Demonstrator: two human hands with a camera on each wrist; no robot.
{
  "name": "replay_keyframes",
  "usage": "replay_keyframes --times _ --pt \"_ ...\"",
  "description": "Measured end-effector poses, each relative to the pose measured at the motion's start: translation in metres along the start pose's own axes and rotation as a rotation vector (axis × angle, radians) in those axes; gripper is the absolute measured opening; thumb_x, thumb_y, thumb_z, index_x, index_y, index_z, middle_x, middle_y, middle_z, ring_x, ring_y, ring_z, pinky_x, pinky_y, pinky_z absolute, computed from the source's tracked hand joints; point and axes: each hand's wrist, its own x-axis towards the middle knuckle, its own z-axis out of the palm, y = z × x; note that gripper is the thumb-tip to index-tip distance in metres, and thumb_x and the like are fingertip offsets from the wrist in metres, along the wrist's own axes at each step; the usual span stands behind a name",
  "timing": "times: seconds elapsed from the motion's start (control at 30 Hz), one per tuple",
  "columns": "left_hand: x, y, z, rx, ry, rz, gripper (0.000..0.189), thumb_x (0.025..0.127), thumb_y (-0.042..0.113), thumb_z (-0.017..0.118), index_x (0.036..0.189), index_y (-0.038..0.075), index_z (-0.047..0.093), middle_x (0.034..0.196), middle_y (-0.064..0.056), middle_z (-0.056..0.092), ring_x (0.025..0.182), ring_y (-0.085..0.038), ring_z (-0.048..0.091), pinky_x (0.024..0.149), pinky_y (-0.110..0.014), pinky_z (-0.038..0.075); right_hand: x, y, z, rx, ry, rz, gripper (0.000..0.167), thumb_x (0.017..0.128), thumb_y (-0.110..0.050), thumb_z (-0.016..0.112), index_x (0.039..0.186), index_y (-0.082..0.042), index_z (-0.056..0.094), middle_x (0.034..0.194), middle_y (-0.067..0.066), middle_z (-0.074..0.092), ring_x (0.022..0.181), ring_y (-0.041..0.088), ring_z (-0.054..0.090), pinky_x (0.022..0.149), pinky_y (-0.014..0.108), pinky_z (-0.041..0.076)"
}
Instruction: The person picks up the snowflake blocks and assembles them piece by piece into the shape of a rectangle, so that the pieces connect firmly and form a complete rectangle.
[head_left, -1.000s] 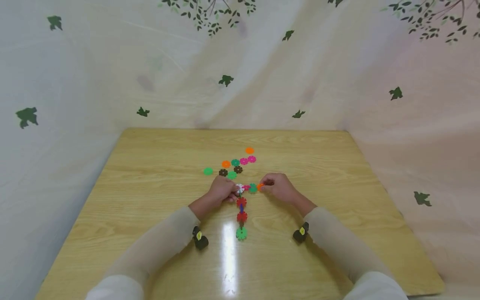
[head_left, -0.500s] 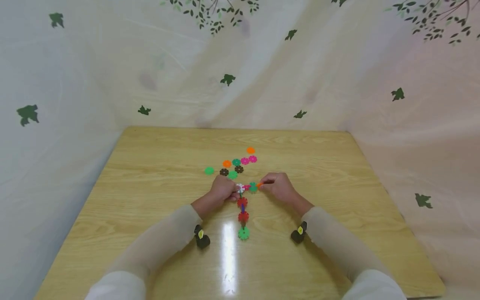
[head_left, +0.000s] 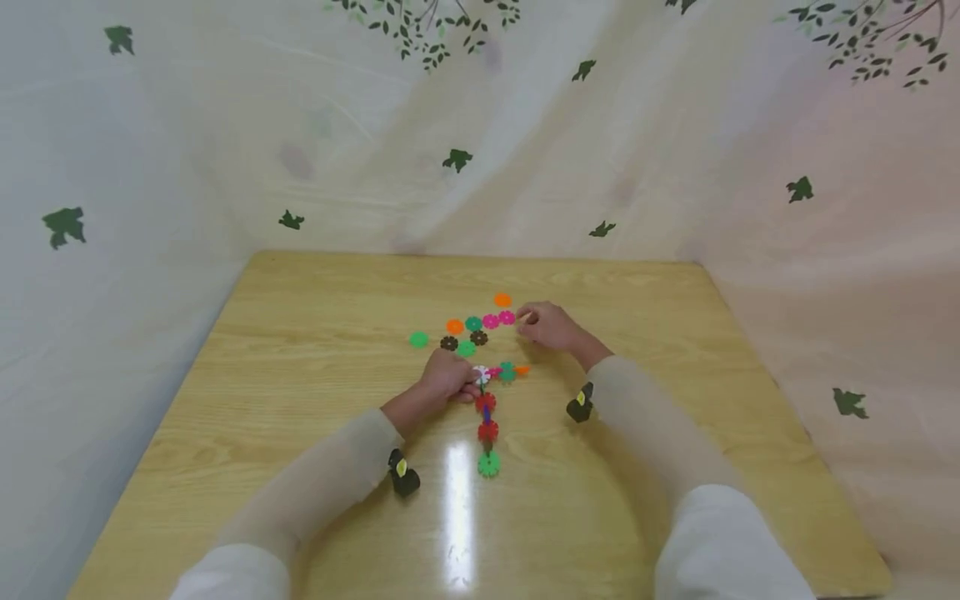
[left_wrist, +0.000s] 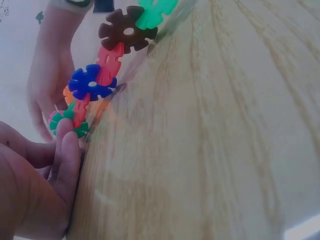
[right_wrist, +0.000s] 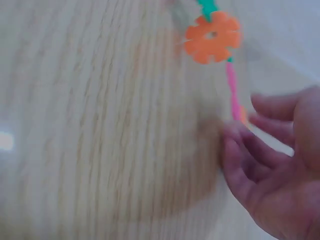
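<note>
Backdrop cloth with leaf print, biggest thing we see. Below it, wood-grain table. Two beige sleeves reach in over it. Next, we have the linked chain of notched discs, mid-table, bent at a white disc: one leg runs toward the person (reds, blue, brown, light green at the end), the other goes right through pink and green to an orange end disc. Left hand: fingers closed in a pinch on the chain by the bend; exact piece we can't tell. Right hand: fingers loosely bent, gap between thumb and fingers, we see nothing held; fingertips just beside a pink disc, contact we can't tell. Smallest: loose discs scattered beyond the chain, in orange, pink, green and brown, lying flat on the wood.
</note>
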Motion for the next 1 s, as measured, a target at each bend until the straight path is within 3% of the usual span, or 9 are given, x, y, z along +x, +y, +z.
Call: replay_keyframes --times 0.13,0.23,0.3,0.43,0.6,0.67,0.77,1.0 --pt "0.001 -0.003 0.003 -0.002 -0.017 0.003 0.016 0.091 -0.001 0.066 0.101 -0.013 0.068 0.06 -0.012 0.065 0.045 -0.012 0.061 0.044 -0.021 0.054 0.021 -0.001 0.012 -0.242 0.155 0.028 0.036 0.1 -0.02 0.062 0.129 0.001 0.059 0.111 0.018 0.067 0.095 0.028 0.062 0.082 0.039 0.055" --pt "0.001 -0.004 0.005 -0.002 -0.031 0.017 0.012 0.091 -0.002 0.065 0.093 -0.012 0.07 0.06 -0.011 0.066 0.044 -0.012 0.061 0.043 -0.021 0.054 0.025 0.0 0.014 -0.32 0.176 0.054 0.027 0.097 -0.021 0.065 0.112 0.001 0.062 0.102 0.015 0.067 0.092 0.028 0.06 0.082 0.039 0.054" --pt "0.001 -0.005 0.005 -0.005 -0.036 0.028 0.011 0.09 -0.002 0.064 0.089 -0.012 0.07 0.06 -0.011 0.066 0.044 -0.012 0.061 0.043 -0.022 0.055 0.022 -0.001 0.013 -0.302 0.189 0.078 0.022 0.094 -0.019 0.067 0.102 0.0 0.063 0.095 0.013 0.064 0.085 0.026 0.057 0.076 0.036 0.052" --pt "-0.001 -0.005 0.0 -0.005 -0.035 0.044 0.013 0.092 -0.002 0.064 0.096 -0.013 0.07 0.063 -0.013 0.067 0.045 -0.012 0.062 0.045 -0.023 0.056 0.005 -0.001 0.012 -0.092 0.204 0.098 0.015 0.09 -0.01 0.069 0.097 0.003 0.065 0.088 0.012 0.066 0.076 0.019 0.058 0.065 0.028 0.051" --pt "-0.004 -0.003 -0.006 0.008 -0.011 0.048 0.016 0.093 -0.001 0.065 0.102 -0.015 0.069 0.065 -0.015 0.068 0.046 -0.012 0.062 0.044 -0.023 0.055 -0.03 0.008 0.019 0.349 0.125 0.153 0.023 0.096 0.001 0.061 0.116 0.012 0.063 0.088 0.014 0.07 0.07 0.015 0.065 0.064 0.024 0.059" --pt "-0.004 -0.002 -0.008 0.012 0.001 0.056 0.017 0.093 -0.001 0.066 0.103 -0.015 0.069 0.066 -0.015 0.068 0.045 -0.012 0.062 0.044 -0.022 0.055 -0.042 0.011 0.022 0.471 0.109 0.17 0.026 0.097 0.004 0.06 0.121 0.015 0.06 0.09 0.016 0.071 0.07 0.016 0.067 0.065 0.025 0.06" --pt "-0.004 -0.001 -0.008 0.002 0.007 0.063 0.022 0.093 -0.001 0.065 0.11 -0.016 0.067 0.067 -0.014 0.069 0.046 -0.012 0.062 0.043 -0.022 0.054 -0.055 0.015 0.026 0.531 0.107 0.165 0.028 0.097 0.004 0.06 0.122 0.016 0.059 0.09 0.017 0.071 0.07 0.017 0.067 0.064 0.025 0.06" --pt "-0.005 -0.002 -0.001 -0.002 -0.025 0.047 0.027 0.093 -0.001 0.065 0.116 -0.016 0.065 0.066 -0.013 0.068 0.046 -0.011 0.061 0.044 -0.021 0.054 -0.072 0.023 0.027 0.53 0.116 0.191 0.029 0.097 0.002 0.061 0.122 0.016 0.06 0.09 0.017 0.072 0.071 0.017 0.068 0.064 0.025 0.06"
